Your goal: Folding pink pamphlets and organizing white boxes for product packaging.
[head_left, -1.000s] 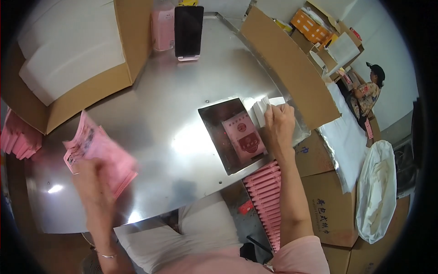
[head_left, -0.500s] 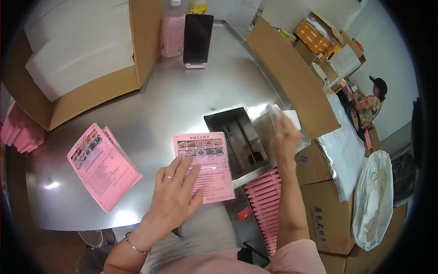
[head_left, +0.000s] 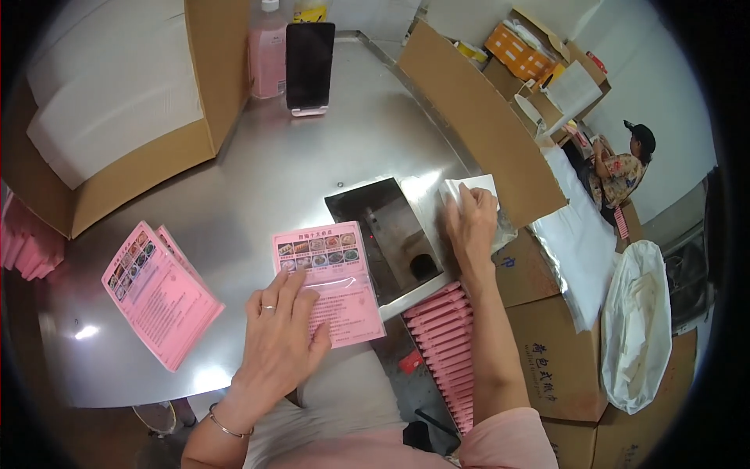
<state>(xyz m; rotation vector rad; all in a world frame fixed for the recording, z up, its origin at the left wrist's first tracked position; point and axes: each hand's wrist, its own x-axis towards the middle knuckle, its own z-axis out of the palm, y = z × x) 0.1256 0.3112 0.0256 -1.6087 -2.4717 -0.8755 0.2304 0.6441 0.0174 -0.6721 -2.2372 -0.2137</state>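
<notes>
A bare steel counter [head_left: 258, 180] fills the view, hemmed in by open cardboard boxes. Near its front edge lies a single pink leaflet [head_left: 328, 281], flat and face up. The left hand [head_left: 281, 332] rests on the leaflet's lower half, palm down, its grip spread flat and pinching nothing; a ring shows on one finger and a thin bangle at the wrist. Just right of the leaflet, touching its edge, sits a shallow dark metal tray [head_left: 391, 234]. Beyond the tray's far corner the right hand [head_left: 471, 223] lies over a stack of clear plastic sleeves [head_left: 469, 187]; whether its grip pinches one, the picture does not show. A row of pink packets [head_left: 449, 344] stands in a box below the counter's edge, beside the right forearm. To the left, well apart, is a loose pile of pink leaflets [head_left: 160, 293]. At the far side a dark phone [head_left: 309, 59] stands upright beside a pink bottle [head_left: 268, 47]. Another person [head_left: 621, 168] works in the background on the right.
</notes>
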